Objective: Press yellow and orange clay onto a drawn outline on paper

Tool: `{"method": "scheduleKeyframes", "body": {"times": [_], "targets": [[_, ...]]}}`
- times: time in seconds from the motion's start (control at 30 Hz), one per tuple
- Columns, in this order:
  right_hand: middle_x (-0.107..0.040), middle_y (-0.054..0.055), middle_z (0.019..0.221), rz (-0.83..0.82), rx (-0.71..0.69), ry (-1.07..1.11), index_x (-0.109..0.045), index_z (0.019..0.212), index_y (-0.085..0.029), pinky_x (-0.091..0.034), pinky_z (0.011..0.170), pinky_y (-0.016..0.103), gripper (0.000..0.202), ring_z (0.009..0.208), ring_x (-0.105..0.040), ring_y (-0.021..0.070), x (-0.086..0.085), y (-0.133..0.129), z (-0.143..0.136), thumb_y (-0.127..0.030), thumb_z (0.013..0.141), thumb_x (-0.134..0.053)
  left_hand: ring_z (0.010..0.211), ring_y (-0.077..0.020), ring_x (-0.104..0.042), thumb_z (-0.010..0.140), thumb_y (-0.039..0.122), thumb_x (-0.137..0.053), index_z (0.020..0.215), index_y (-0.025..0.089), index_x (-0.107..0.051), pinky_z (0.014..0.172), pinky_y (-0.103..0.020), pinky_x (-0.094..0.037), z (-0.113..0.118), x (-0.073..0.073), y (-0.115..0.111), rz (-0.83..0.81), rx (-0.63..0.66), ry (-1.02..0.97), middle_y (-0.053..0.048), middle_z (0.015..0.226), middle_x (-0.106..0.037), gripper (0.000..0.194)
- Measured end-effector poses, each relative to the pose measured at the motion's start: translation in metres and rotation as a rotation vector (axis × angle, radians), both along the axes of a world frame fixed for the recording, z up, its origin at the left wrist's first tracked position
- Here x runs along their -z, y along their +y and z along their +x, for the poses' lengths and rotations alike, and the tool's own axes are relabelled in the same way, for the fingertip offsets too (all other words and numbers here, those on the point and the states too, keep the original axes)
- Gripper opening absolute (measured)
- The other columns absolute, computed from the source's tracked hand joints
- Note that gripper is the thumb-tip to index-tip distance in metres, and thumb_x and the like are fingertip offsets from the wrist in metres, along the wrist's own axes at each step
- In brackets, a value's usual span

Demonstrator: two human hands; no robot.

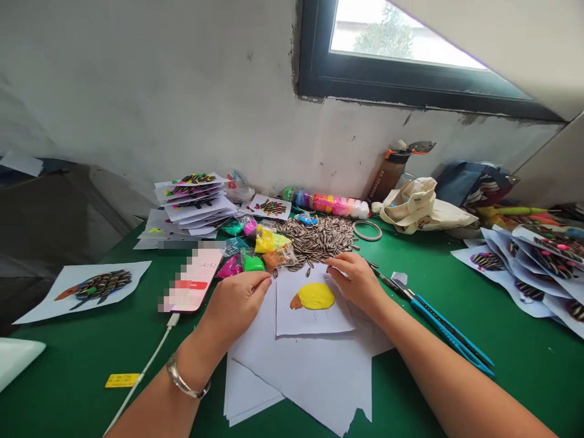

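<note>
A small white sheet [292, 322] bears a yellow clay oval body [317, 296] with a brown clay head [296, 302] at its left and pencilled legs below. My left hand [235, 307] is closed in a pinch by the sheet's upper left corner; a dark sunflower seed [275, 274] shows just past its fingertips. At the sheet's upper right edge my right hand [358, 280] has thumb and index finger drawn together around what looks like a sunflower seed, partly hidden. Beyond both hands lies a pile of striped sunflower seeds [323, 237].
Bags of coloured clay [253, 261] and a charging phone [196, 280] lie left. A blue-handled tool [447, 328] and a tape ring [367, 230] lie right. Stacks of seed pictures [196, 201] stand on both sides. Loose papers [301, 371] lie beneath the sheet on the green table [515, 377].
</note>
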State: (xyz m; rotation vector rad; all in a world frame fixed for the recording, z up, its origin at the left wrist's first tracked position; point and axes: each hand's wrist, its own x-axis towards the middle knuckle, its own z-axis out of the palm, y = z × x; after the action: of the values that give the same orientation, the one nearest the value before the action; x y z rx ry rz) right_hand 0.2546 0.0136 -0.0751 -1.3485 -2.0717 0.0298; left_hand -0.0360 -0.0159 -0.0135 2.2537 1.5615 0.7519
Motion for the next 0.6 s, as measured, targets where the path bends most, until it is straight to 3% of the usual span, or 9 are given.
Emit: {"method": "scheduleKeyframes", "body": {"times": [0.17, 0.33, 0.43, 0.6], "targets": [[-0.071, 0.006, 0.082, -0.146, -0.034, -0.076, -0.077, 0.086, -0.023, -0.043, 0.072, 0.028, 0.025, 0.079, -0.061, 0.019, -0.038, 0.013, -0.028, -0.015, 0.092, -0.054, 0.084, -0.0203, -0.07, 0.095, 0.028, -0.05, 0.09, 0.019, -0.074, 0.074, -0.03, -0.05, 0.003, -0.004, -0.005, -0.028, 0.033, -0.035, -0.004, 0.092, -0.077, 0.026], [-0.069, 0.004, 0.074, -0.226, -0.005, -0.131, -0.072, 0.069, -0.019, -0.036, 0.069, 0.024, 0.028, 0.075, -0.058, 0.016, -0.071, 0.063, -0.082, -0.015, 0.089, -0.053, 0.08, -0.0195, -0.067, 0.096, 0.026, -0.048, 0.085, 0.018, -0.072, 0.072, -0.029, -0.046, 0.005, -0.006, -0.006, -0.06, 0.077, -0.048, -0.004, 0.083, -0.074, 0.027], [-0.068, 0.004, 0.069, -0.269, 0.086, -0.115, -0.07, 0.066, -0.018, -0.031, 0.061, 0.025, 0.029, 0.067, -0.055, 0.0157, -0.074, 0.1, -0.113, -0.019, 0.088, -0.052, 0.077, -0.0188, -0.066, 0.096, 0.023, -0.047, 0.08, 0.018, -0.07, 0.07, -0.029, -0.044, 0.005, -0.006, -0.007, -0.088, 0.082, -0.038, -0.004, 0.08, -0.072, 0.029], [-0.069, 0.01, 0.07, -0.346, 0.206, -0.049, -0.071, 0.065, -0.017, -0.032, 0.06, 0.027, 0.031, 0.068, -0.059, 0.0204, -0.062, 0.143, -0.145, -0.028, 0.088, -0.053, 0.078, -0.0182, -0.065, 0.096, 0.023, -0.047, 0.078, 0.019, -0.069, 0.07, -0.028, -0.042, 0.005, -0.006, -0.008, -0.13, 0.074, -0.044, -0.003, 0.08, -0.072, 0.029]]}}
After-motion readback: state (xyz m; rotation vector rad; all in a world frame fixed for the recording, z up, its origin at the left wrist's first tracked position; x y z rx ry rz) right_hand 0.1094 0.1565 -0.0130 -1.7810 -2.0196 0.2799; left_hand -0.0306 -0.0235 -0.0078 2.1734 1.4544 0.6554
